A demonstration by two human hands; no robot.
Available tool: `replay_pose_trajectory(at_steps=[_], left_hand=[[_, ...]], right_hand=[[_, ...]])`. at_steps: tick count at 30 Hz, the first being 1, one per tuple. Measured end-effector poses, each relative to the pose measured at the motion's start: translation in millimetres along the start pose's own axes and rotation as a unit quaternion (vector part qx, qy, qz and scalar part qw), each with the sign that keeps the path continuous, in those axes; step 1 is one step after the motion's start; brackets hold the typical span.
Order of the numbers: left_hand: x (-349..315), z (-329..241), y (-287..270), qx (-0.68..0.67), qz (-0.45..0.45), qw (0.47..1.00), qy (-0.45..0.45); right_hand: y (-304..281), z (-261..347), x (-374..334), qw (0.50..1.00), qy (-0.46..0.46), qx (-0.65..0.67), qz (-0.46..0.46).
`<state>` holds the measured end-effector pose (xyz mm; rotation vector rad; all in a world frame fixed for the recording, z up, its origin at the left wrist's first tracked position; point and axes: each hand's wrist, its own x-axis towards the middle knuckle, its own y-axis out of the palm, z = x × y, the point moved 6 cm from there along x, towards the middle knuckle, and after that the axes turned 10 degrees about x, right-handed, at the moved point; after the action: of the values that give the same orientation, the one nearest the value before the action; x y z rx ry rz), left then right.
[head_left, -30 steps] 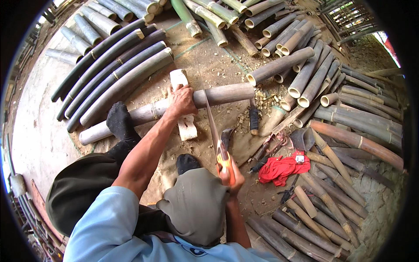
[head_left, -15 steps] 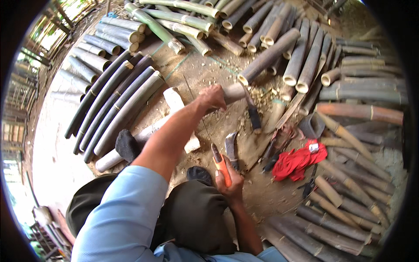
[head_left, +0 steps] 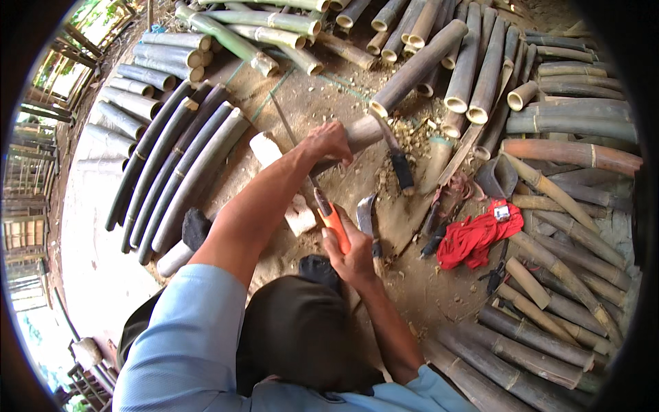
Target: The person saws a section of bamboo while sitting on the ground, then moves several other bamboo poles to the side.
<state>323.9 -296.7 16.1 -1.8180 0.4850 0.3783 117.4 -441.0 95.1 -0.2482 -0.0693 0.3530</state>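
My left hand (head_left: 328, 143) is closed over a thick bamboo pole (head_left: 365, 134) near its right end. The pole runs down to the left beneath my left forearm and lies across a pale block (head_left: 300, 216). In my right hand (head_left: 351, 255) is the orange handle of a handsaw (head_left: 333, 225). Its thin blade slants up and away, crossing the pole just left of my left hand; my forearm hides part of that crossing. A dark-covered foot (head_left: 196, 229) rests against the pole's left part, and another dark foot shape (head_left: 320, 270) is by my right wrist.
Dark bamboo lengths (head_left: 185, 158) lie side by side at left. More bamboo (head_left: 419, 69) is stacked at the back and right. A curved blade (head_left: 366, 214), a black-handled tool (head_left: 401, 168) and a red cloth (head_left: 477, 237) lie right of my hands. Wood chips litter the ground.
My right hand has pushed the saw forward and slightly left, so more of the blade extends past the pole. My left hand keeps its hold on the bamboo. The view has shifted slightly.
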Motion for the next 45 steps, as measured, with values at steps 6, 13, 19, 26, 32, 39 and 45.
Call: replay_pose_trajectory(at_steps=[6, 13, 19, 26, 32, 39, 45], left_hand=[[-4, 24, -12, 0.012, -0.032, 0.999, -0.008], [7, 8, -10, -0.005, -0.052, 0.999, 0.008], [-1, 42, -11, 0.005, -0.052, 0.998, -0.020], [3, 3, -13, 0.024, -0.023, 0.999, -0.017], [-10, 44, -8, 0.022, 0.004, 0.998, -0.055], [8, 14, -3, 0.015, -0.067, 0.998, -0.001], [10, 35, -4, 0.004, -0.046, 0.999, 0.004]], right_hand=[[-61, 48, -117, 0.999, 0.038, 0.036, -0.001], [4, -4, 3, 1.000, 0.008, 0.008, -0.015], [-55, 39, -116, 0.998, 0.056, 0.028, 0.029], [15, -15, 22, 1.000, -0.012, 0.000, -0.012], [-69, 34, -149, 0.994, 0.103, 0.042, 0.009], [24, -12, 38, 0.999, -0.039, -0.008, -0.014], [-50, 13, -112, 0.999, 0.034, 0.021, 0.023]])
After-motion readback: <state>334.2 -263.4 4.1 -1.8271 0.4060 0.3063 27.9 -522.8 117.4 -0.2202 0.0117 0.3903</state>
